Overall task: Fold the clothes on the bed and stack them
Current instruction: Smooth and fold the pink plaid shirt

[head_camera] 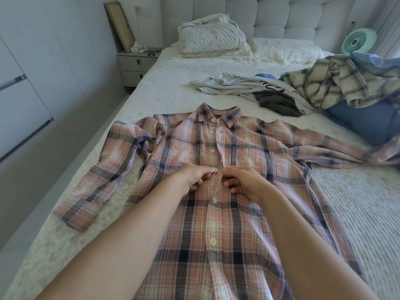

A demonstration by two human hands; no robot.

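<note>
A pink and navy plaid shirt (pixel 216 224) lies face up on the bed (pixel 357 202), collar away from me, sleeves spread to both sides. Both my hands meet at its button placket in the chest area. My left hand (pixel 194 176) pinches a white button and the placket edge between thumb and forefinger. From the other side, my right hand (pixel 242 180) pinches the opposite edge of the placket with curled fingers. The left sleeve lies bent towards the bed's left edge; the right sleeve stretches out to the right.
A heap of unfolded clothes (pixel 324 85) lies at the right: cream plaid shirt, white garment, dark piece, blue fabric. Pillows (pixel 212 40) sit at the headboard. A nightstand (pixel 136 66) stands left of the bed, a green fan (pixel 357 41) at the right.
</note>
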